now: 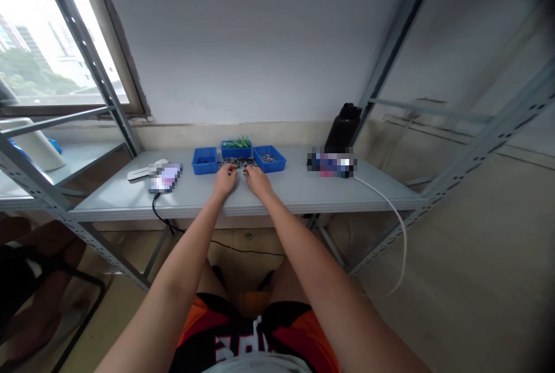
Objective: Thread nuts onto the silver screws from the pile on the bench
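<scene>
My left hand [225, 180] is at the front edge of a pile of small dark and silvery parts [237, 161], thumb and fingers pinched together. Just to its right, my right hand [258, 181] is pinched in the same way, a short gap between the two. Something tiny and dark shows at the fingertips, too small to name. Around the pile stand three blue trays: the left tray [205, 171] has dark contents, the back tray [236, 154] bears green slender pieces [238, 141], and the right tray [274, 167] contains small silvery parts [268, 158].
On the grey shelf [173, 202], a phone [166, 178] with a black cable and a white object [139, 174] lie left. A blurred-out device [332, 163] with a white cable [401, 222] and a black bottle [344, 128] are right. Metal posts flank the shelf. Another person's legs [47, 280] show lower left.
</scene>
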`<state>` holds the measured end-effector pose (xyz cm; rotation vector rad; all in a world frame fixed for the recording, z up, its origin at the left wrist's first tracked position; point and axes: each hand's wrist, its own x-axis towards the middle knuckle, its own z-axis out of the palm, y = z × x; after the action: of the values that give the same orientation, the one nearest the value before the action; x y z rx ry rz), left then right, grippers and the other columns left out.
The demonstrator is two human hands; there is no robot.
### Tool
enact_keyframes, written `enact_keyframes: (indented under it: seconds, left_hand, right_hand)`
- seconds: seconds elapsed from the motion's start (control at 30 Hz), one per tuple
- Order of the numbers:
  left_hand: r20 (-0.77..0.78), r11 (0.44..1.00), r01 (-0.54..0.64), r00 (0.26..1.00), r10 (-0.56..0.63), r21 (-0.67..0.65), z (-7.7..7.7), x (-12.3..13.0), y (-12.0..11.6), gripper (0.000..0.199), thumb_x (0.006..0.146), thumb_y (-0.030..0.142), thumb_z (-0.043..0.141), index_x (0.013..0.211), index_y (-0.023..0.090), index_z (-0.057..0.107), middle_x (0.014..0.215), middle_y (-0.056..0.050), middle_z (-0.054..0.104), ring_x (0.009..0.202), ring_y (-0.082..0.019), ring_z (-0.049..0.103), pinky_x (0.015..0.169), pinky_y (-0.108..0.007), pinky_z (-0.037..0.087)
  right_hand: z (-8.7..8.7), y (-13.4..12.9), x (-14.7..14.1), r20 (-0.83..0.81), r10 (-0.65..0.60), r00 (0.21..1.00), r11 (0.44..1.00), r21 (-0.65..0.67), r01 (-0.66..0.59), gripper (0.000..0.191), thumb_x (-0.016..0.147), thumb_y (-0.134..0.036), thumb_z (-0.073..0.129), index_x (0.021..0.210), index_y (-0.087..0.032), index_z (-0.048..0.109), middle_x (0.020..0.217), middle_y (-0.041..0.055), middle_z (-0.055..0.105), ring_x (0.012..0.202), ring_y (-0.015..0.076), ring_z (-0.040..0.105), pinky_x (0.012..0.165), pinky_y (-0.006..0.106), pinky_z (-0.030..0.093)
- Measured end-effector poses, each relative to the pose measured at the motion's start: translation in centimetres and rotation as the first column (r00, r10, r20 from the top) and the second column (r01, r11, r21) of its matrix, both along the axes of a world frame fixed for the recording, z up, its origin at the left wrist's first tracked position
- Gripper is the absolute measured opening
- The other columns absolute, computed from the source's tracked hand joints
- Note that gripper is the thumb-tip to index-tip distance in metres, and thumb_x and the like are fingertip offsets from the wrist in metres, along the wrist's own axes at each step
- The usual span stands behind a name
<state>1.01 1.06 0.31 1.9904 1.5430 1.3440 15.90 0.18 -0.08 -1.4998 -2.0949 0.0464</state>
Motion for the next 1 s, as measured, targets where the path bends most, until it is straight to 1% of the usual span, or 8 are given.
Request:
enact_keyframes:
  seconds: [0.1,0.23,0.37,0.53,0.7,1.0]
  left_hand:
    - [-0.042,1.000,-0.001,0.999,0.000,-0.002,-0.1,0.1,0.0,0.023,0.082,0.014,0.051,0.097,0.014,0.068,0.095,-0.010,0.071,0.088,-0.021,0.064,0.085,-0.033,0.048]
    - [-0.117,0.999,0.047,0.992,-0.049,-0.016,0.0,0.2,-0.2,0.022,0.086,0.021,0.050,0.094,0.017,0.070,0.092,-0.009,0.072,0.085,-0.022,0.064,0.081,-0.032,0.049]
    - [-0.163,0.996,0.070,0.983,-0.079,-0.056,0.1,0.2,-0.3,0.026,0.088,0.025,0.047,0.093,0.017,0.072,0.086,-0.009,0.072,0.079,-0.022,0.064,0.077,-0.033,0.049]
    - [-0.117,0.996,0.064,0.991,-0.071,-0.062,0.2,0.3,-0.4,0.025,0.085,0.025,0.052,0.095,0.016,0.073,0.090,-0.010,0.073,0.082,-0.022,0.065,0.079,-0.032,0.050]
    - [-0.107,0.995,0.045,0.993,-0.055,-0.093,0.6,0.4,-0.7,0.024,0.084,0.023,0.053,0.093,0.015,0.073,0.091,-0.009,0.074,0.084,-0.021,0.066,0.080,-0.030,0.049]
    - [-0.074,0.996,0.057,0.995,-0.062,-0.064,1.0,0.4,-1.0,0.023,0.083,0.022,0.054,0.090,0.013,0.073,0.088,-0.009,0.074,0.080,-0.021,0.065,0.077,-0.029,0.048]
  right_hand:
    - [0.2,-0.1,0.0,-0.032,0.106,0.994,0.994,0.024,-0.105,0.032,0.096,-0.015,0.036,0.119,-0.017,0.059,0.119,0.0088,0.064,0.115,0.0201,0.052,0.097,0.030,0.039]
    - [0.8,-0.8,0.0,-0.070,0.173,0.982,0.985,0.029,-0.171,0.032,0.097,-0.017,0.036,0.118,-0.018,0.059,0.119,0.0085,0.064,0.113,0.0196,0.052,0.098,0.031,0.038]
    - [1.0,-1.1,0.1,-0.100,0.174,0.980,0.984,0.063,-0.168,0.031,0.096,-0.016,0.036,0.118,-0.017,0.058,0.115,0.0082,0.065,0.109,0.0193,0.053,0.095,0.029,0.038]
    - [0.3,-0.4,0.1,-0.137,0.171,0.976,0.983,0.097,-0.158,0.029,0.095,-0.017,0.039,0.116,-0.018,0.059,0.111,0.0076,0.066,0.107,0.0201,0.054,0.094,0.029,0.040]
    - [-0.3,0.4,0.1,-0.195,0.191,0.962,0.974,0.159,-0.161,0.025,0.093,-0.015,0.044,0.112,-0.016,0.061,0.107,0.0101,0.067,0.104,0.0228,0.055,0.092,0.033,0.042]
    - [-0.4,0.6,0.2,-0.255,0.224,0.941,0.966,0.183,-0.180,0.024,0.091,-0.014,0.046,0.108,-0.018,0.062,0.103,0.0104,0.067,0.100,0.0234,0.057,0.090,0.035,0.043]
